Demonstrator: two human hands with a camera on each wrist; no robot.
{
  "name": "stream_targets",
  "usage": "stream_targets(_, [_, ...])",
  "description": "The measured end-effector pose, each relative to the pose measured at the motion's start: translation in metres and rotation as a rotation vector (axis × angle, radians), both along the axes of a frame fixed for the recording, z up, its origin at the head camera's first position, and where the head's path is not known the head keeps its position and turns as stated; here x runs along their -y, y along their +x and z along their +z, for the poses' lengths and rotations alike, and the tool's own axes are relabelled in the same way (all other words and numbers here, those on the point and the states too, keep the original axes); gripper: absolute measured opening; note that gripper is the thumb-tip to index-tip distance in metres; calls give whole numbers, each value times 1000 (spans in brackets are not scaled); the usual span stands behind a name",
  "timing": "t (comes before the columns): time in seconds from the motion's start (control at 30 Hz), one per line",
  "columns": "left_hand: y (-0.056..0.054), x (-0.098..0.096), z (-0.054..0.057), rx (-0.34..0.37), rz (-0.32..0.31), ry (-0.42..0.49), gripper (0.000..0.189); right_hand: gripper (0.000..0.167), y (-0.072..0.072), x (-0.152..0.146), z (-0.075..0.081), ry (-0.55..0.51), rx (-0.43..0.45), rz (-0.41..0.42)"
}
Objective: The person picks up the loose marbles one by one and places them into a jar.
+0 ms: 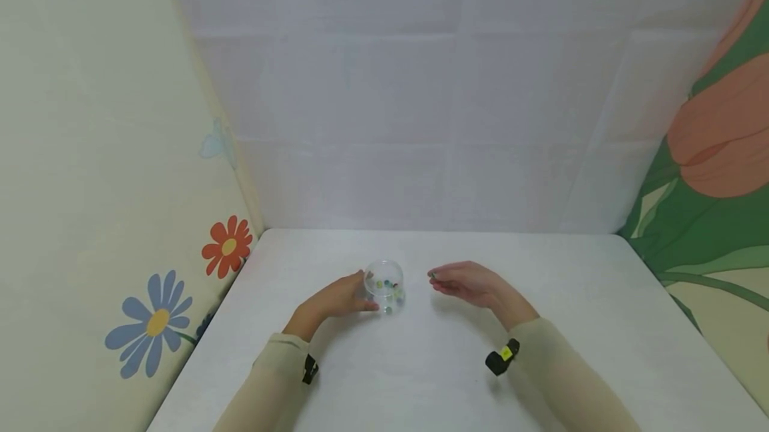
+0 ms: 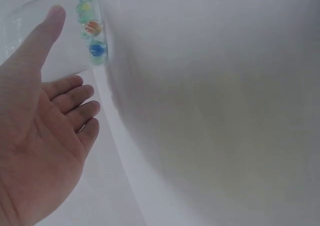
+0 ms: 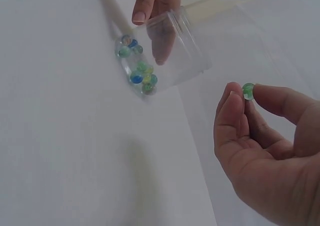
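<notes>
A clear plastic jar [image 1: 384, 268] stands on the white table in the head view, several coloured glass marbles [image 3: 146, 76] lying in its bottom. My left hand [image 1: 344, 296] holds the jar from its left side, thumb [image 2: 41, 38] on the near side and fingers [image 3: 163, 43] on the far side. To the right of the jar, above the table, my right hand [image 1: 471, 284] pinches a green marble [image 3: 248, 91] between thumb and fingertips. The jar's open rim [image 3: 192, 43] faces up, apart from that marble.
The white table [image 1: 420, 378] meets a pale cloth backdrop [image 1: 444, 98] at its far edge. Flower-printed cloth [image 1: 157, 322] hangs on the left, and a tulip-printed one [image 1: 727, 131] on the right. Each wrist wears a black strap with a small device [image 1: 501, 357].
</notes>
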State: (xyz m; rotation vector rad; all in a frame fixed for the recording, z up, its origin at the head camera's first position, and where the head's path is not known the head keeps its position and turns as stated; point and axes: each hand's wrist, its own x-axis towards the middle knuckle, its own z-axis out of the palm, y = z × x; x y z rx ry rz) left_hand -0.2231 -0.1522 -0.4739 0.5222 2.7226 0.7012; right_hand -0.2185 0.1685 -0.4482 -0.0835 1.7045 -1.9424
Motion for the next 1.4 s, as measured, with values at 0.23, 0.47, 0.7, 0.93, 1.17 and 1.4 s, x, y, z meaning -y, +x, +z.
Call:
stream_targets(0.23, [3,0,2,5,4,16,92,38,-3,9,5,28,6,2])
stream_targets(0.47, [2,0,0,7,4,22,92,39,-5,21,9,25,-9,19])
stream_targets(0.7, [0,0,0,13,0,34,95,37,-10,33,12,34,3,17])
stream_targets(0.93, [-2,0,-3,11,0,22,96,36,-13,41,13,54,-1,27])
stream_targets(1.17, [-2,0,-1,14,1,34,94,36,-17,49,14,29,-19,31])
stream_targets(1.4, [-3,0,-4,6,-16,14,94,32,-20,56,14,52,-11,26])
